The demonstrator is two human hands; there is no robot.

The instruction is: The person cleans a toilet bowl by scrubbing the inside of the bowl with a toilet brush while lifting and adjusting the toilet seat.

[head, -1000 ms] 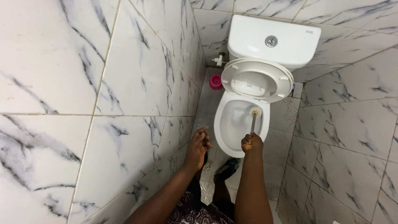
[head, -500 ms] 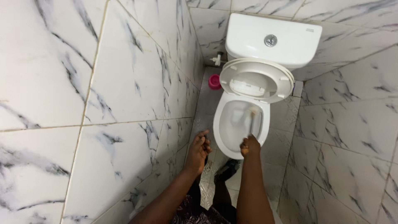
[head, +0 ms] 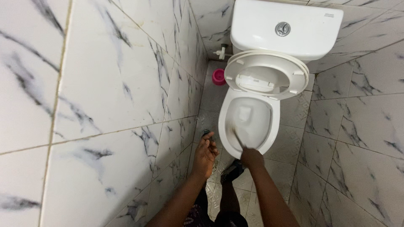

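Swung leftward, blurred thin toilet brush (head: 235,135) scrubs glossy oval bowl (head: 269,126).

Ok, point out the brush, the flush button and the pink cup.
brush (head: 236,136), head view, blurred handle inside the bowl
flush button (head: 283,29), head view, its centre
pink cup (head: 218,77), head view, its top

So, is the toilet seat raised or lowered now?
Raised. The seat and lid lean back against the cistern, leaving the bowl rim bare.

2 bare forearms are seen, with no sleeves worn. The left hand (head: 205,154) and right hand (head: 251,157) are ungloved. A dark patterned garment (head: 194,215) is worn below.
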